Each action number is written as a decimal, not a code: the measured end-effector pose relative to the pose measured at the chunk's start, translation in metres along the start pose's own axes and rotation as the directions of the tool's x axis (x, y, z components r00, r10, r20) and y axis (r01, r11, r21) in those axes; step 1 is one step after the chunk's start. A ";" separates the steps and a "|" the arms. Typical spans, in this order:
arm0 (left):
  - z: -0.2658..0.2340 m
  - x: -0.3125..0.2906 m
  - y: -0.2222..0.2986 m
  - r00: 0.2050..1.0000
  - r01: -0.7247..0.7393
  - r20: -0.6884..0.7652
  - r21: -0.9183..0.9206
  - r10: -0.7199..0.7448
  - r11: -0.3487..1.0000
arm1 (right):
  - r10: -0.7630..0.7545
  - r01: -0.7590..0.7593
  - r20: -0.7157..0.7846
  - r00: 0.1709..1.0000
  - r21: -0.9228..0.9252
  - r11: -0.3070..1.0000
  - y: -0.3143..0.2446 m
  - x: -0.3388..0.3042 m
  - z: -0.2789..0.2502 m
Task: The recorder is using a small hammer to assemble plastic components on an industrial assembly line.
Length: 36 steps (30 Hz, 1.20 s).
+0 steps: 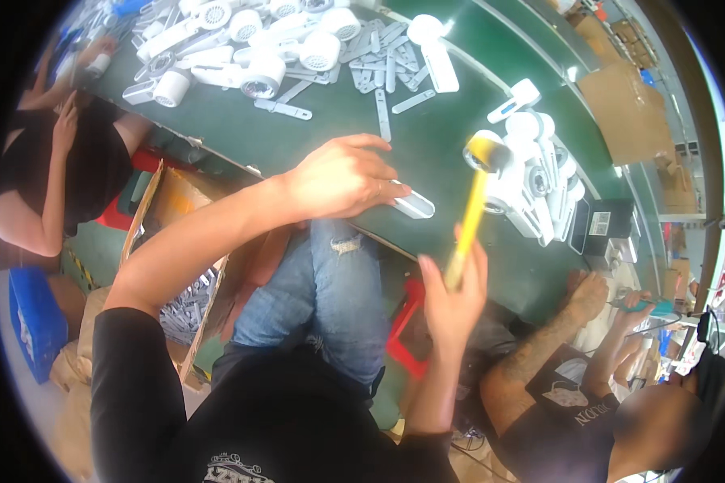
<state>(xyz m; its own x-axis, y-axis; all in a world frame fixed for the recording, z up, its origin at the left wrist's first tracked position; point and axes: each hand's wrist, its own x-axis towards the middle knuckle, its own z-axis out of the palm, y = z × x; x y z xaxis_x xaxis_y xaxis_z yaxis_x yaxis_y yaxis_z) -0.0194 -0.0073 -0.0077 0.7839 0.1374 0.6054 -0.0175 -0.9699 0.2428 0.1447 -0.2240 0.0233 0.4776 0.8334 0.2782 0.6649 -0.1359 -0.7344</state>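
My left hand (342, 179) presses down on the table's near edge, its fingers closed round a white oblong handle piece (415, 204), whose far end sticks out past the fingertips. In my right hand (454, 302) is a hammer (475, 201) with a yellow shaft, gripped low. The hammer's head is raised and smeared by motion, with a dark end and a yellow part. Just beyond the left hand lie grey flat strips (383, 115), some loose and several heaped together. One white handheld fan (437, 56) rests near that heap.
White handheld fans with round grilles (320, 51) pile up at the far left, and more fans (532, 173) crowd the right. A carton (141, 217) of small grey parts stands at my left knee. Co-workers sit on both sides; a black box (612, 233) is at right.
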 end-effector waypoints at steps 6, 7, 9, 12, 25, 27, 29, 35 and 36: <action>0.003 0.003 0.002 1.000 0.027 -0.003 -0.018 -0.027 0.999 | 0.226 -0.239 0.158 0.961 0.071 0.968 0.037 0.044 0.035; 0.004 0.004 0.002 1.000 0.014 0.012 -0.021 -0.014 1.000 | 0.171 -0.182 0.122 0.978 0.092 0.979 0.040 0.045 0.036; 0.003 0.003 -0.001 1.000 0.011 0.004 -0.022 -0.011 1.000 | 0.194 -0.205 0.132 0.972 0.076 0.976 0.036 0.047 0.035; 0.001 0.003 0.000 1.000 0.007 0.019 -0.015 -0.007 1.000 | 0.311 -0.335 0.186 0.932 0.113 0.936 0.032 0.045 0.032; 0.002 0.004 0.000 0.999 0.010 0.045 -0.062 -0.008 0.998 | 0.431 -0.513 0.343 0.835 0.200 0.835 -0.012 -0.065 -0.027; 0.002 0.003 -0.004 0.999 0.017 0.045 -0.056 -0.015 0.998 | 0.464 -0.556 0.349 0.814 0.238 0.797 -0.021 -0.061 -0.034; 0.005 0.000 -0.003 1.000 0.002 0.012 -0.065 -0.001 0.998 | 0.506 -0.587 0.301 0.809 0.346 0.732 -0.038 -0.065 -0.038; 0.004 0.004 -0.001 1.000 0.004 0.012 -0.082 -0.003 0.997 | 0.476 -0.535 0.244 0.845 0.382 0.754 -0.043 -0.072 -0.041; 0.004 0.005 -0.001 1.000 0.003 0.011 -0.081 -0.003 0.997 | 0.435 -0.510 0.294 0.851 0.262 0.819 -0.023 -0.070 -0.033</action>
<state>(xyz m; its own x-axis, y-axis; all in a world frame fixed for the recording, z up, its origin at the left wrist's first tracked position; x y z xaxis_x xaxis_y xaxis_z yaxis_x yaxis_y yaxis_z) -0.0136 -0.0061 -0.0080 0.7905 0.1378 0.5968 -0.0647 -0.9501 0.3051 0.1145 -0.2970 0.0409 0.5270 0.8074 -0.2652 0.1507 -0.3959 -0.9059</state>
